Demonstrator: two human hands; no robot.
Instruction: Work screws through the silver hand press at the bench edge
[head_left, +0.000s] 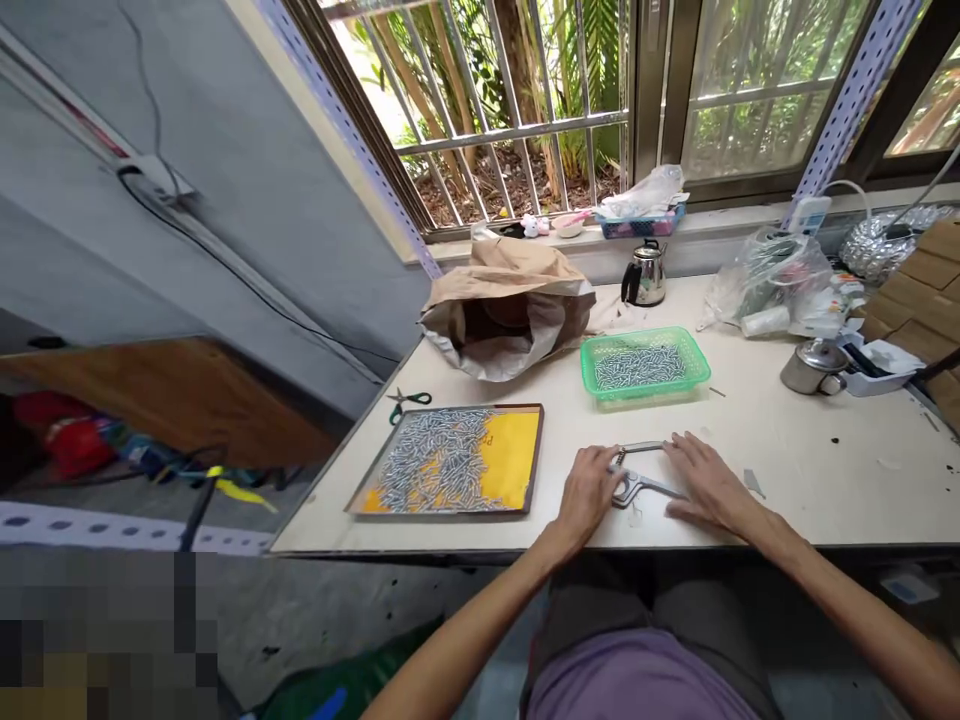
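Note:
A metal hand tool (634, 487) with two spread handles lies near the table's front edge, between my hands. My left hand (589, 492) has its fingers wrapped round the tool's head end. Over the far ends of the handles, my right hand (705, 480) is spread, its fingertips touching the upper handle and its thumb apart below. To the left, a shallow tray (536, 460) with a yellow lining holds many small metal pins. Behind my hands stands a green plastic basket (645, 398) with more of these pins.
Green-handled scissors (409, 402) lie behind the tray. An open brown paper bag (510, 300) stands at the back left. A metal pot (646, 275), a clear plastic bag (772, 285) and a lidded metal cup (815, 367) are towards the back and right.

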